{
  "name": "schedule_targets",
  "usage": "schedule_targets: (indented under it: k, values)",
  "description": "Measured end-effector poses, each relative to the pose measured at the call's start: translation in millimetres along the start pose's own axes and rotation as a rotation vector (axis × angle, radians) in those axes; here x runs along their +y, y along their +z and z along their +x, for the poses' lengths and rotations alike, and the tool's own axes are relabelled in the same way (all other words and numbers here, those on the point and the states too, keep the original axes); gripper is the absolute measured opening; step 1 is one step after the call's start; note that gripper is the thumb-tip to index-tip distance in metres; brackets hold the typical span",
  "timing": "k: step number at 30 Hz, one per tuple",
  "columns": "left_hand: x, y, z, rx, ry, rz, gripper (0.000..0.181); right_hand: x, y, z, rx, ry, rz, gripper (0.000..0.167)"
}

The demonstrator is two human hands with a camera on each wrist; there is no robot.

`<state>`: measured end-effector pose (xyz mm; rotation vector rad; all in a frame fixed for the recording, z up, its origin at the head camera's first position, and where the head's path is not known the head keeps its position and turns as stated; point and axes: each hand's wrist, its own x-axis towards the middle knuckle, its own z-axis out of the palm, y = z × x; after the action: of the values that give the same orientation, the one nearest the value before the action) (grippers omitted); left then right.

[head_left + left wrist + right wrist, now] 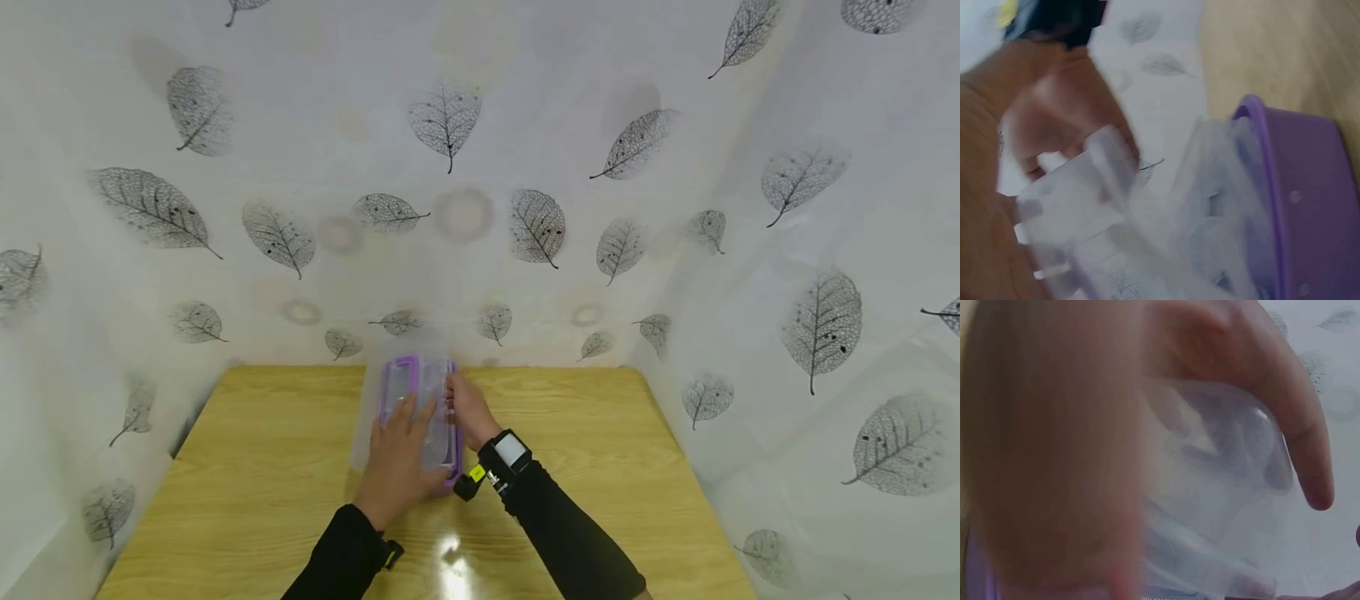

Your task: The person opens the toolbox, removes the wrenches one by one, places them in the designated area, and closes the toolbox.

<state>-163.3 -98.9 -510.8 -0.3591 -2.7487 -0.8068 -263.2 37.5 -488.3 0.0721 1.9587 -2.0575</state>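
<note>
I've got the bin (pixel 1316 200) near the table's (pixel 585 467) far edge, long axis pointing away, left of the right hand (pixel 471 410) gripping clear plastic (pixel 433 379), left hand (pixel 401 458) over it, fingers spread

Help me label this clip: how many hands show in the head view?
2: the left hand, spread over the clear plastic, and the right hand, at the right side of the purple box. No third hand shows, and none seems hidden.
</note>
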Motion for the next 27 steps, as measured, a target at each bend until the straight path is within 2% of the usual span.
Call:
schedule_targets:
  k: [4, 8, 10, 12, 17, 21, 27]
  values:
    - [-1.8, 6.1, -0.3, 0.077, 0.002, 0.039, 0.102, 11.9, -9.1, 5.8, 0.008, -0.074, -0.131, 0.040]
    - [-4.7, 8.7, -1.4, 0.117, 0.010, 0.030, 0.091, 40.1, -24.8, 20.5, 0.076, -0.180, -0.360, 0.040]
    - [-6.0, 8.9, -2.4, 0.120, 0.006, 0.026, 0.084, 56.3, -32.4, 26.4, 0.085, -0.201, -0.472, 0.044]
    - [-7.3, 8.3, -3.1, 0.136, 0.006, 0.011, 0.077, 71.3, -38.5, 31.1, 0.065, -0.183, -0.563, 0.048]
    - [-9.6, 5.1, -1.3, 0.200, 0.009, -0.038, 0.060, 95.4, -45.5, 40.0, 0.014, -0.119, -0.589, 0.050]
    - [-11.6, 0.0, -0.1, 0.219, -0.023, -0.102, 0.056, 95.4, -45.4, 40.5, -0.007, -0.126, -0.563, 0.048]
    - [-19.4, -14.1, -4.7, 0.246, -0.110, -0.294, 0.055, 90.5, -46.7, 35.7, 0.002, -0.124, -0.566, 0.051]
